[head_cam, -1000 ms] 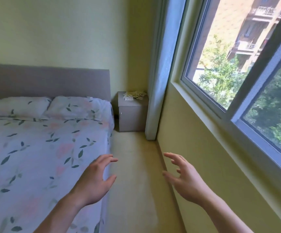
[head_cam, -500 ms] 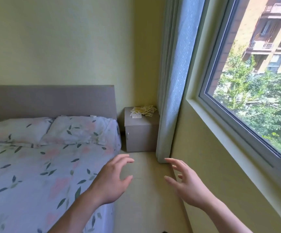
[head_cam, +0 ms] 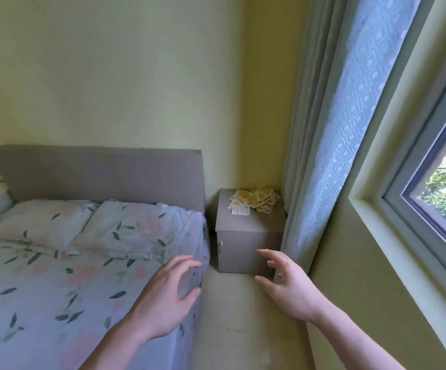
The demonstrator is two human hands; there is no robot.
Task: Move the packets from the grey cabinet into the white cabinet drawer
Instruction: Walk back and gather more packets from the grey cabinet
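One grey cabinet with one heap of packets on top, too many and too overlapped to count; one bed with two pillows; one curtain; one window; two hands, left and right

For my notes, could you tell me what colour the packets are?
Pale yellow, some white, piled on the grey cabinet: packets, head view.

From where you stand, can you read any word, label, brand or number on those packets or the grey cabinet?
None can be read.
Packets on top of the grey cabinet: yellow and white, with faint print on the white ones at the front, too small and blurred to read.
Grey cabinet front: no label or number in view.
Bedding: leaf pattern only, no words.
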